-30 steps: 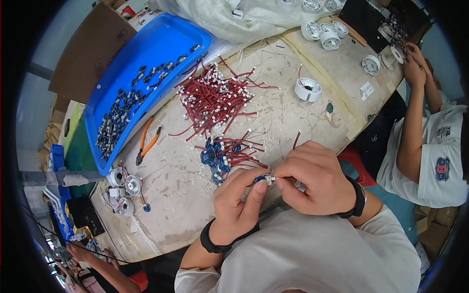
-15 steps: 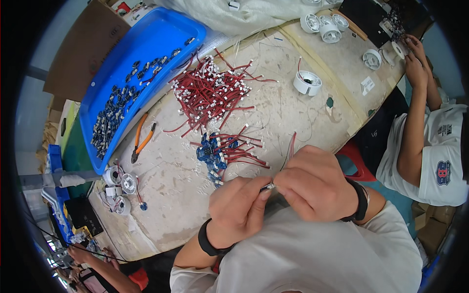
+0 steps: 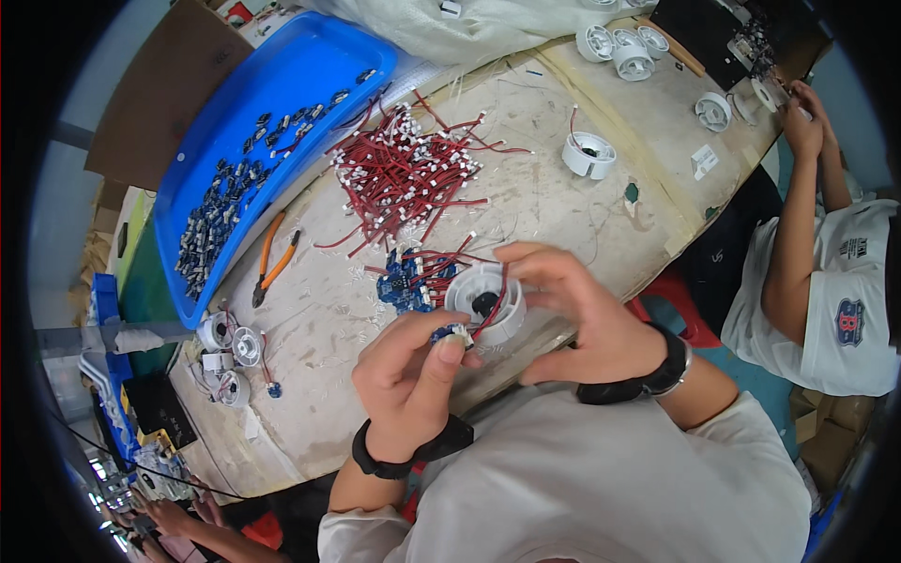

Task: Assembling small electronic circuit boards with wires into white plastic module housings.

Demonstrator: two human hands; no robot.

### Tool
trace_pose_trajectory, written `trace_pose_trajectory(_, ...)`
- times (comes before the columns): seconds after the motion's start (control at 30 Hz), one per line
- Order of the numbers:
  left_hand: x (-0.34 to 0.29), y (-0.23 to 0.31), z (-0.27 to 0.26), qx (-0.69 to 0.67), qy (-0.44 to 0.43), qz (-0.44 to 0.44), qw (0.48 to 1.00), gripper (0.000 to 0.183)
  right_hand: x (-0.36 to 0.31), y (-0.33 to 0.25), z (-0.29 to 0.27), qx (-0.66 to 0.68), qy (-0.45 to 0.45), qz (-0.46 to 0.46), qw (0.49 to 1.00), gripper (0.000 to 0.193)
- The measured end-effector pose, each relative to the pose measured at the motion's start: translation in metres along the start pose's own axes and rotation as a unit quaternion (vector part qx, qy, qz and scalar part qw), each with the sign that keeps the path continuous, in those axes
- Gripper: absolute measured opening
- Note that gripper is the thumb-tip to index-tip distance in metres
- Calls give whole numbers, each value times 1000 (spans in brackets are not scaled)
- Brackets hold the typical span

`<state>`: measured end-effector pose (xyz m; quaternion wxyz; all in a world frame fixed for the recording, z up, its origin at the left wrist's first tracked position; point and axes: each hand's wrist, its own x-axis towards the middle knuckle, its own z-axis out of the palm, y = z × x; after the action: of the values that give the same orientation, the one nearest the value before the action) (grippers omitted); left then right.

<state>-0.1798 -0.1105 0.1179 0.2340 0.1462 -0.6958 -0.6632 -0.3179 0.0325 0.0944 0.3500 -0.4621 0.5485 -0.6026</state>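
Note:
A small blue circuit board (image 3: 449, 332) with a white connector is pinched between the thumb and fingers of my left hand (image 3: 404, 375). Just beyond it, a white round plastic housing (image 3: 507, 321) with a black part inside is tilted up. My right hand (image 3: 601, 342) grips the housing's right side, fingers at its rim. A dark red wire (image 3: 489, 317) crosses the housing and runs down to the board. Behind my hands lies a cluster of blue circuit boards (image 3: 404, 286) with red wires, partly hidden by the housing.
Farther back is a heap of red cables (image 3: 404, 178) with white plugs. A blue tray (image 3: 324, 38) holds many small boards at left; orange-handled cutters (image 3: 275, 272) lie beside it. Another white housing (image 3: 589, 156) stands to the right. A co-worker's arm (image 3: 798, 253) is at far right.
My hands have moved apart from their close pinch over the small board. The white housing has come into my right hand, and my left hand has shifted left with the board.

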Motion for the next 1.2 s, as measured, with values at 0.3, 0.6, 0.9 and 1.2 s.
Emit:
trace_pose_trajectory(0.3, -10, 4, -6, 125, -86, 169, 974, 20, -2, 7, 22, 145, 75, 59, 985, 72)
trace_pose_trajectory(0.6, -2, -12, 7, -357, -47, -167, 918, 66, 11, -2, 23, -139, 47, -84, 986, 69)
trace_pose_trajectory(0.9, 0, -20, 2, -381, -68, -161, 908, 68, 18, -30, 10, -313, 16, -188, 931, 62)
trace_pose_trajectory(1.2, -6, -12, -4, -262, -67, -112, 956, 73, 23, -15, 25, -279, 3, -192, 941, 61)
